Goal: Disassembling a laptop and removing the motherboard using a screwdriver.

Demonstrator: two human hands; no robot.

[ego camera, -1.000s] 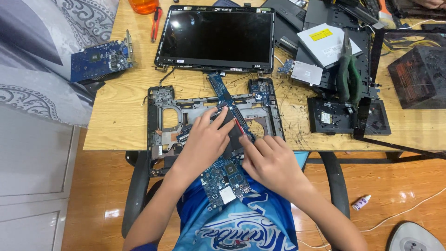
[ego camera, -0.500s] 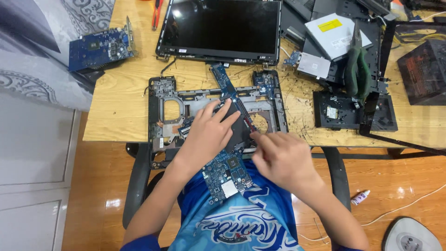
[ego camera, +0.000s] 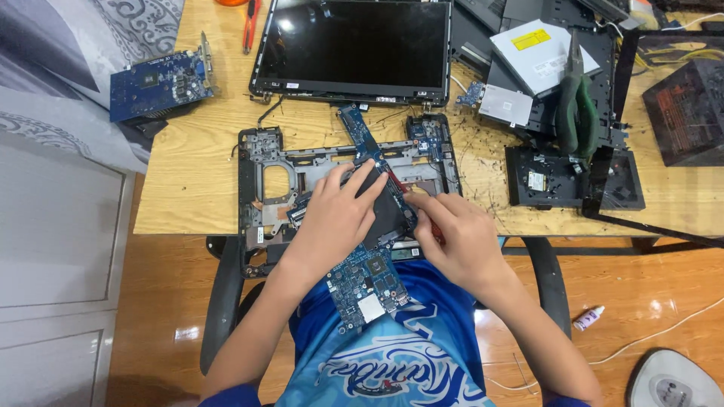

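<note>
Motherboard (ego camera: 367,260), blue and long, lies slantwise over the stripped laptop base (ego camera: 264,177) at the wooden desk's (ego camera: 188,181) near edge, its lower end overhanging the person's lap. Left hand (ego camera: 335,215) lies flat on it, fingers spread and pressing, gripping nothing. Right hand (ego camera: 456,234) is curled, fingertips pinching a red-handled tool (ego camera: 398,183) against the board. Since a moment ago both hands have barely shifted; the view has dipped slightly
</note>
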